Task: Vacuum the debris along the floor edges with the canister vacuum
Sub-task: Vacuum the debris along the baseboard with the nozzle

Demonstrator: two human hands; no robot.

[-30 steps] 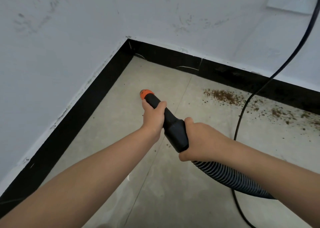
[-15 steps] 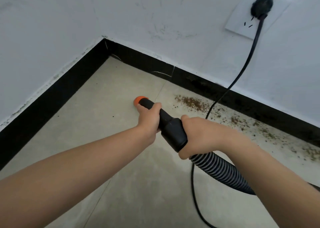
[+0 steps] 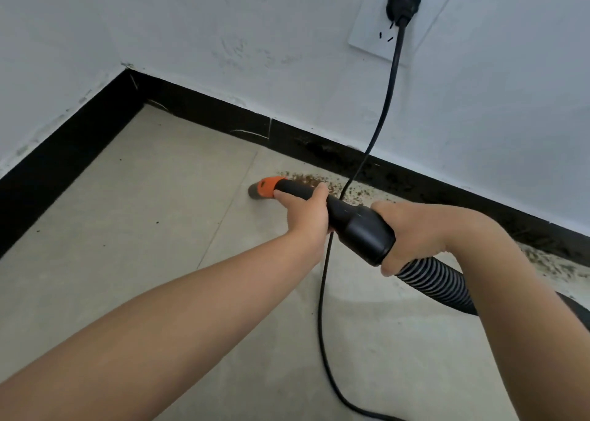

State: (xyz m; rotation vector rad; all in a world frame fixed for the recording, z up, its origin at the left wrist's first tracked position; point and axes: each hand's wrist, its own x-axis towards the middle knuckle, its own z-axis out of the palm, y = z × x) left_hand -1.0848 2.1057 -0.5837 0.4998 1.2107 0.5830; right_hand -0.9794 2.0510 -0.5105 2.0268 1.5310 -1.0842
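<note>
Over the last second my view has swung right along the wall, and the nozzle (image 3: 266, 188) has come with it: it was out on bare tile short of the corner, and now its orange collar sits at the left end of the debris (image 3: 311, 181), low to the floor (image 3: 134, 216). I can't tell whether the tip touches the tile. The socket (image 3: 399, 18) and its plug are now fully in view above.

My left hand (image 3: 305, 211) is wrapped tight around the thin black tube just behind the collar. My right hand (image 3: 421, 233) is closed on the fat end of the handle, where the ribbed hose (image 3: 434, 281) runs off to the right. Both grips are pressed firmly around the wand; neither is spread.

I read this as the start of the actual pickup. The brown crumbs lie in a band along the black skirting (image 3: 223, 114), from just beside the nozzle off to the right, much of it hidden behind my right arm, with more showing at the far right edge. So almost all the work is ahead.

The cord (image 3: 388, 101) hangs from the plug, drops across the debris band right beside my left hand, and trails over the floor toward me. As I sweep right I expect to have to work around it, or the wand may snag it.
</note>
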